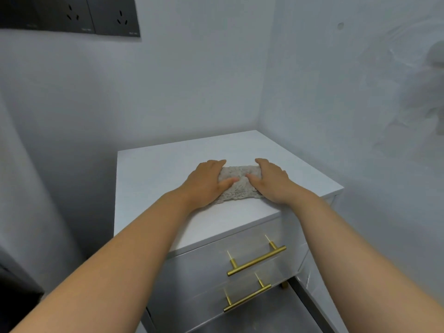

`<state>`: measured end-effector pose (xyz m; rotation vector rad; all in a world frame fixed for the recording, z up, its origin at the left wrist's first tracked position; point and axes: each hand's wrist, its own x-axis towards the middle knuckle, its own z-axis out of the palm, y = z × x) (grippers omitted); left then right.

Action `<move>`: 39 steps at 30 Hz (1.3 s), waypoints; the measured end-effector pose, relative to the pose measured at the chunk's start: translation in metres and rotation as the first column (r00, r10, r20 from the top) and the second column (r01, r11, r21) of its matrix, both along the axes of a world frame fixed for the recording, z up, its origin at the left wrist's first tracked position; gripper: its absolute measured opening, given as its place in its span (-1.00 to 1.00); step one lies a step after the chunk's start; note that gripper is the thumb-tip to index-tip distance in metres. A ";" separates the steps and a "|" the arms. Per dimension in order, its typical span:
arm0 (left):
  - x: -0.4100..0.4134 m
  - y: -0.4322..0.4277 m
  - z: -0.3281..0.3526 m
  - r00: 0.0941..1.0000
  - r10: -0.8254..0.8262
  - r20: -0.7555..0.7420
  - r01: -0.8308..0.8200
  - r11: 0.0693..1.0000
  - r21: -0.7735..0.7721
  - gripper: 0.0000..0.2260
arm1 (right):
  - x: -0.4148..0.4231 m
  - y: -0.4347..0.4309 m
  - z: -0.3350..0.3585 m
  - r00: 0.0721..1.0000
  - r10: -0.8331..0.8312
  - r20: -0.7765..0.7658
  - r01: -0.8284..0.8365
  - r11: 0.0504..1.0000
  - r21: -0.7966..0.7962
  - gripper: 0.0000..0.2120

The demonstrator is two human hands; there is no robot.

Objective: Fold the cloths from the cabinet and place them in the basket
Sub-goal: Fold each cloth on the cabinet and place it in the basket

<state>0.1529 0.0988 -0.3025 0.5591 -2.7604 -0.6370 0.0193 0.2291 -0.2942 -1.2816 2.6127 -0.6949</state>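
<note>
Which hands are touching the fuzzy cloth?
Touching, both: the head view shows the left hand and right hand pressing on the cloth atop the cabinet.

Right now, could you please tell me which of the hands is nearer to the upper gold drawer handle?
Right. The right hand rests on the cloth at its right end, above the upper gold handle; the left hand rests at its left end, farther away.
</note>
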 end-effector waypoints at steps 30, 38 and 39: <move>-0.031 0.198 0.003 0.994 0.102 -0.029 -0.106 0.973 -0.206 -0.78 | 0.004 0.156 0.034 0.858 0.053 -0.511 0.129 0.941 0.314 -0.84; -0.050 0.314 -0.067 0.979 0.160 0.124 -0.198 0.883 0.426 -0.84 | 0.029 0.267 0.001 0.729 0.288 -0.620 0.133 0.830 0.542 -0.81; -0.049 0.332 -0.080 0.977 0.157 0.143 -0.206 0.860 0.467 -0.83 | 0.030 0.282 -0.008 0.723 0.340 -0.601 0.121 0.795 0.595 -0.80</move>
